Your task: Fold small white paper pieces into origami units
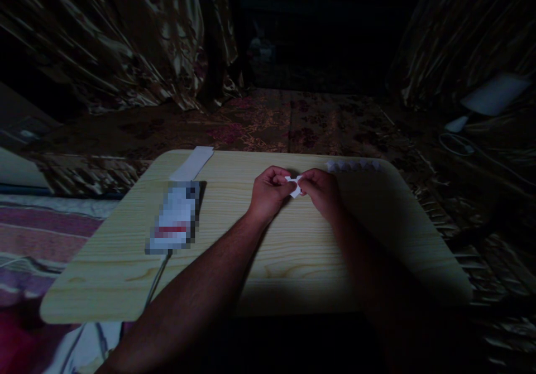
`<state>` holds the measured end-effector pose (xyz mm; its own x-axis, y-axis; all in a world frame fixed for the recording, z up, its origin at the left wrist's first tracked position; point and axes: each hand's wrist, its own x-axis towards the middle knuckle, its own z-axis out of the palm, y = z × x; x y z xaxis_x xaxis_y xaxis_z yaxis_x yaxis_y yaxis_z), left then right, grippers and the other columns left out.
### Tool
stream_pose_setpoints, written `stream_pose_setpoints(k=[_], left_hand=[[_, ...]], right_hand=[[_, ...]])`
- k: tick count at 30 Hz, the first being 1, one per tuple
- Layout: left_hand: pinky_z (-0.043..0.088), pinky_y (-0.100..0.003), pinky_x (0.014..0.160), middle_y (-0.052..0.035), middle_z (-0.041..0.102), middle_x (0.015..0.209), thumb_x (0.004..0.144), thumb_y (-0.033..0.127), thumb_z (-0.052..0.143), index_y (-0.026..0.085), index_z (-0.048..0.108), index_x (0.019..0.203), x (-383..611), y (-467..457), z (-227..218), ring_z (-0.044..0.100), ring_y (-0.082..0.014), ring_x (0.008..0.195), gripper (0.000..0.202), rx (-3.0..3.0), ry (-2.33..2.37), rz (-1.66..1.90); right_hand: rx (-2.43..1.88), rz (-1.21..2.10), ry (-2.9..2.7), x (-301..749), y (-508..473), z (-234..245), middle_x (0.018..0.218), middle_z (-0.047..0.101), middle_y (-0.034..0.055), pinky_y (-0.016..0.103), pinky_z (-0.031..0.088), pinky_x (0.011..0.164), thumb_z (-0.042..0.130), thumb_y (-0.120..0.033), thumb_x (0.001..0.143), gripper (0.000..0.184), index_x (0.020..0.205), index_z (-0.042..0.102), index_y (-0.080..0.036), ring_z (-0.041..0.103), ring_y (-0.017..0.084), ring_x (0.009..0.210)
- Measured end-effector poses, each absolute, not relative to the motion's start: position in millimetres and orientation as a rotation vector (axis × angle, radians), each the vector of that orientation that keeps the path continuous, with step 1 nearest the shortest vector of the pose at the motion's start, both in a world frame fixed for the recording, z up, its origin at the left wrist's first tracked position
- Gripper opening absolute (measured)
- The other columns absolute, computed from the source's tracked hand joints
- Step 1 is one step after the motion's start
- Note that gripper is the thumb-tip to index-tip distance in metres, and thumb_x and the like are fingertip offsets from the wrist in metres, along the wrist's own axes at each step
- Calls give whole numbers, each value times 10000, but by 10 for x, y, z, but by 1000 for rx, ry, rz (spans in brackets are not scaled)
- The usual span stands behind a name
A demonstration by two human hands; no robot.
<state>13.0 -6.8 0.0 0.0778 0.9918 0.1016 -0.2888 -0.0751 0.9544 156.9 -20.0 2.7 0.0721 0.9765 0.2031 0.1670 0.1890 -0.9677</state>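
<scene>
Between my two hands is a small piece of folded white paper (296, 191), held just above the middle of the wooden table (276, 251). My left hand (270, 191) pinches its left side, thumb on top. On the other side my right hand (320, 188) grips the paper between thumb and fingers. The paper comes to a point at the bottom and has a notch at its upper edge. Fingers cover much of it. Beyond my right hand, a row of several small folded paper pieces (353, 165) lies along the table's far edge.
White paper strips (192, 163) lie at the table's far left. Below them rests a pixelated phone-like device (175, 217) with a cable (157, 282) running off the near edge. A white lamp (496, 95) stands at right beyond the table. Patterned curtains (167, 33) hang behind.
</scene>
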Motion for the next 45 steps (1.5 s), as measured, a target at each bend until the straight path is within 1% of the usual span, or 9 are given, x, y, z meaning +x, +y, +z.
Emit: stream_pose_setpoints(k=[9, 14, 20, 24, 28, 33, 36, 38, 45], left_hand=[[407, -201, 516, 44, 594, 613, 565, 155, 785, 162, 622, 794, 147, -82, 9, 499, -65, 510, 281, 1141, 865, 1334], [419, -210, 532, 40, 588, 621, 571, 136, 772, 161, 627, 824, 146, -75, -12, 500, -69, 523, 293, 1184, 832, 1307], [415, -211, 527, 41, 583, 621, 566, 133, 773, 166, 628, 828, 148, -84, -1, 499, -70, 522, 302, 1177, 829, 1305], [405, -203, 519, 40, 586, 631, 559, 131, 775, 167, 630, 841, 142, -87, 8, 500, -67, 522, 320, 1180, 836, 1298], [415, -200, 526, 46, 587, 632, 526, 104, 781, 168, 628, 852, 146, -92, 10, 502, -65, 525, 367, 1186, 821, 1269], [426, -203, 548, 40, 610, 654, 546, 147, 802, 165, 635, 889, 157, -99, 5, 528, -71, 548, 381, 1153, 820, 1246], [423, -208, 560, 19, 627, 669, 553, 201, 820, 145, 631, 761, 161, -98, -13, 542, -76, 565, 287, 1144, 862, 1199], [411, -207, 557, 10, 630, 657, 559, 234, 825, 138, 608, 674, 162, -95, -24, 536, -75, 560, 264, 1143, 878, 1189], [377, -206, 514, 12, 625, 623, 585, 271, 818, 146, 629, 675, 147, -78, -39, 502, -74, 525, 245, 1164, 905, 1205]], right_hand=[[-1248, 766, -1473, 1588, -191, -5, 594, 599, -17, 245, 392, 537, 606, -300, 753, 119, 722, 617, -186, 524, 124, 556], [-1232, 772, -1467, 1590, -199, -9, 567, 559, -30, 244, 367, 524, 586, -264, 733, 84, 693, 597, -191, 503, 123, 550], [-1226, 831, -1451, 1593, -216, 44, 542, 545, -36, 247, 354, 518, 591, -260, 721, 83, 673, 589, -193, 485, 118, 528], [-1227, 894, -1431, 1599, -213, 67, 547, 564, -32, 245, 367, 524, 613, -281, 714, 94, 696, 602, -190, 507, 121, 535], [-1245, 856, -1469, 1611, -192, 31, 551, 559, -32, 238, 342, 499, 609, -280, 710, 96, 698, 618, -185, 493, 116, 525], [-1208, 832, -1442, 1614, -177, 7, 572, 561, -34, 238, 354, 513, 597, -275, 727, 92, 714, 617, -186, 493, 113, 534], [-1209, 813, -1444, 1610, -183, 29, 581, 576, -28, 240, 362, 521, 593, -279, 731, 96, 716, 620, -188, 512, 120, 551], [-1214, 824, -1435, 1603, -189, 46, 576, 577, -27, 239, 359, 515, 589, -277, 728, 93, 712, 618, -191, 514, 122, 548], [-1238, 826, -1416, 1582, -189, 50, 595, 594, -20, 240, 373, 526, 598, -300, 741, 114, 731, 618, -189, 522, 122, 549]])
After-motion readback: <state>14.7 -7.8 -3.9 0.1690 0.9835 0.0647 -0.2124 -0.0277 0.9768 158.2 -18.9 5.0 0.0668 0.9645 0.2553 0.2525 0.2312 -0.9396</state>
